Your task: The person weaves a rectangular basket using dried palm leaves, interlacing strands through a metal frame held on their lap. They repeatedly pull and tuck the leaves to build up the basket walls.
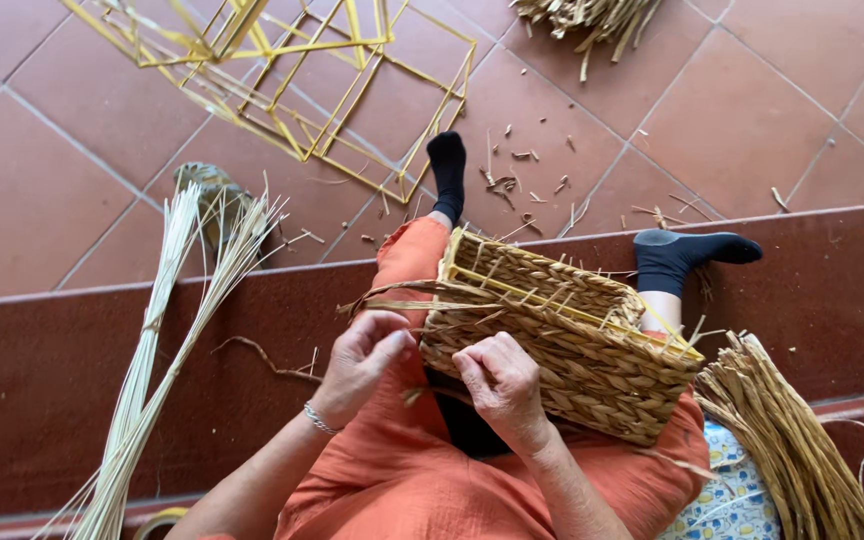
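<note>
Rectangular woven straw basket w/ yellow wire frame (pixel 562 335) lies tilted on the person's lap, in orange trousers. Left hand (pixel 360 362) pinches a straw strand (pixel 392 305) at the basket's near end; right hand (pixel 500 385) presses fingertips on the weave. Pale reed bundle (pixel 157 350) lies across the dark-red step edge (pixel 52 370).

Woven straw basket (pixel 562 340), rectangular, tan, lying tilted on the lap; yellow frame wire along its rim, loose strand (pixel 392 305) ends projecting from the unfinished near corner.
</note>
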A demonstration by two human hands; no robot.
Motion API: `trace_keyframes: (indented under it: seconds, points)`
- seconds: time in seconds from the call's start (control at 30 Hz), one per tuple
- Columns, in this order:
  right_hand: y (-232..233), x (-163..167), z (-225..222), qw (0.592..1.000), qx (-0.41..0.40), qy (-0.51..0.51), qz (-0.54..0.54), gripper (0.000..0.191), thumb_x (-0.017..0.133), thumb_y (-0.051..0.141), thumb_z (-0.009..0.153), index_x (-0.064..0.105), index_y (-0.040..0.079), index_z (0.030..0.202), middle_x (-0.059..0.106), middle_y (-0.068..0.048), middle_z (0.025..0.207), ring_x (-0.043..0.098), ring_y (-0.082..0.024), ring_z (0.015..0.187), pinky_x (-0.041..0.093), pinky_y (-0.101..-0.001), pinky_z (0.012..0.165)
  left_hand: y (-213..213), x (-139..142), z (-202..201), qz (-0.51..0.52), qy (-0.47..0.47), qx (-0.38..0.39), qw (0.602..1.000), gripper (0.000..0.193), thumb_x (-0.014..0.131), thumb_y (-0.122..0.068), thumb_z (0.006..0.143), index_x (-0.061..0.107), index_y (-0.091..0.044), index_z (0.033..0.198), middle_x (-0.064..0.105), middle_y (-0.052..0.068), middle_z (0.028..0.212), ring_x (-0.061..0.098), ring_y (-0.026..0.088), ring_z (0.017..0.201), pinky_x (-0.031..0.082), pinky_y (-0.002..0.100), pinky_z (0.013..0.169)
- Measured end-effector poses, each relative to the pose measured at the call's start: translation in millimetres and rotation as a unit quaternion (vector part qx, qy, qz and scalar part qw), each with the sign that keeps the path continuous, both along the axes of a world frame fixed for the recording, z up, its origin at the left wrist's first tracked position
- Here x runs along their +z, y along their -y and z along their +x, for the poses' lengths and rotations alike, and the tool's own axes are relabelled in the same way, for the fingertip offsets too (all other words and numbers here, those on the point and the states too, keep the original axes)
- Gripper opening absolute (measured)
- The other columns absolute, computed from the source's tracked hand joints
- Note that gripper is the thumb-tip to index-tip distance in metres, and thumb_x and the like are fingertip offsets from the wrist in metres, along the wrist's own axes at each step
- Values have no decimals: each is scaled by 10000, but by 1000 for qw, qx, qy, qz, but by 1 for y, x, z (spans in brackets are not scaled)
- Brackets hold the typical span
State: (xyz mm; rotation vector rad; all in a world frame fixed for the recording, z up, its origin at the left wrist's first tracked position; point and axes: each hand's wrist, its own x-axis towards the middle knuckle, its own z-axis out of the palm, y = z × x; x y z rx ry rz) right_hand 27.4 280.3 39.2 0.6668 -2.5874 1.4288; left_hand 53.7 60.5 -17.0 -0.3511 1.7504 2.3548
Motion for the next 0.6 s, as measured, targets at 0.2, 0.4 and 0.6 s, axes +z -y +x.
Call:
trace_keyframes:
  seconds: [0.2,0.4,0.6]
  points:
    - [2,-42,49,988,80,27,129,203,776,115,832,711,29,1004,725,-133,965,715,-318,747,569,-367,651,15,-31,26,-120,18,-9,993,129,647,-53,979,693,-9,1092,689,-14,920,627,28,848,539,200,769]
    - [-31,-137,85,880,109,188,422,402,630,253,935,613,63,1289,644,-197,1262,698,-378,965,580,-476,808,20,-24,39,-188,35,-38,981,146,677,-61,955,701,-35,1097,689,-35,881,585,14,753,520,195,675]
    - [-74,-178,64,855,87,237,454,685,559,264,903,385,134,1553,311,-206,1634,273,-403,1487,216,-478,1205,6,-22,39,-229,3,-70,971,149,680,-44,949,706,-32,1095,701,-18,873,588,14,745,515,191,666]
